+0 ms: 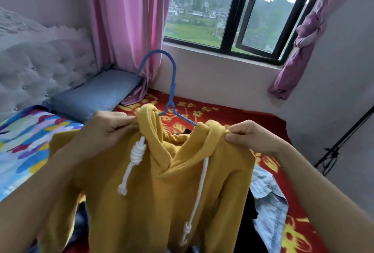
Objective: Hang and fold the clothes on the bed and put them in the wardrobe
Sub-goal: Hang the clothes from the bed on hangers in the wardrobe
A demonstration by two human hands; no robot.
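Observation:
A mustard-yellow hoodie point(153, 192) with white drawstrings hangs in front of me on a blue hanger point(171, 88), whose hook rises above the neck opening. My left hand point(107, 127) pinches the hoodie's left shoulder by the collar. My right hand point(249, 137) pinches the right shoulder. Both hold the garment up above the bed point(222, 115), which has a red cover with yellow flowers. A light denim garment point(269, 200) and dark clothes point(248, 222) lie on the bed behind and below the hoodie, partly hidden.
A grey-blue pillow point(95, 94) lies against the tufted headboard point(40, 66) at the left. A colourful blanket point(26, 141) covers the bed's left side. Pink curtains point(125, 19) and a window point(232, 9) stand behind. A black stand point(340, 143) leans by the right wall.

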